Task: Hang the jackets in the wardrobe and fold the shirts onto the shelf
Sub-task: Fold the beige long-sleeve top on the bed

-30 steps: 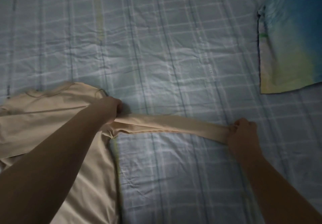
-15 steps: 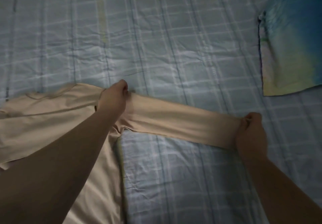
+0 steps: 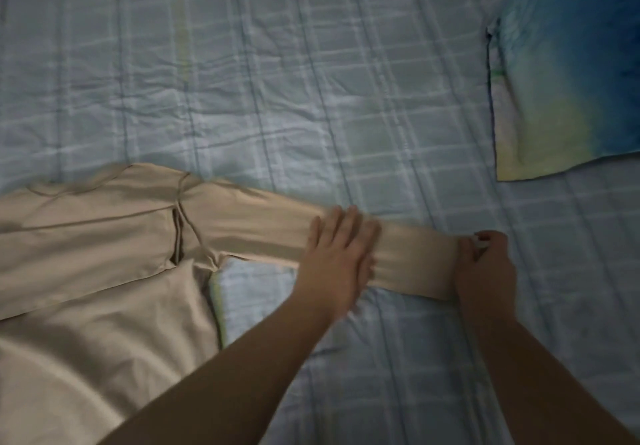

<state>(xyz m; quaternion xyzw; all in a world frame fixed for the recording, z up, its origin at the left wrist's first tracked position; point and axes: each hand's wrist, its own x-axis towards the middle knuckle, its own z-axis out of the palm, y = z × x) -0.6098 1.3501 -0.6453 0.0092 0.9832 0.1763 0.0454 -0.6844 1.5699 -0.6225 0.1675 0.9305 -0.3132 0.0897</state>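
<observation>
1. Beige shirt (image 3: 104, 254) lies spread on the checked bedsheet (image 3: 277, 80), body at the left, one long sleeve (image 3: 259, 222) stretched out to the right; wardrobe and shelf not in view.
2. Left hand (image 3: 341, 254) lies flat on the mid-sleeve, fingers straight and close together, pressing the cloth to the bed; slightly blurred.
3. Right hand (image 3: 485, 264) has curled fingers pinching the cuff (image 3: 433, 264) at the sleeve's far end; sleeve looks taut between the two hands.
4. Handling, judged: thin, light, limp knit; no stiffness of its own, so it will sag and crease wherever unsupported; smooth-looking, may slide on the sheet; not fragile.
5. Where to hold, judged: cuff edge and shoulder seam for turning the sleeve in; hem corners and shoulders for the body folds; flat palm to pin each crease.
6. Blue-and-yellow garment (image 3: 561, 80) lies folded at the upper right, well apart.
</observation>
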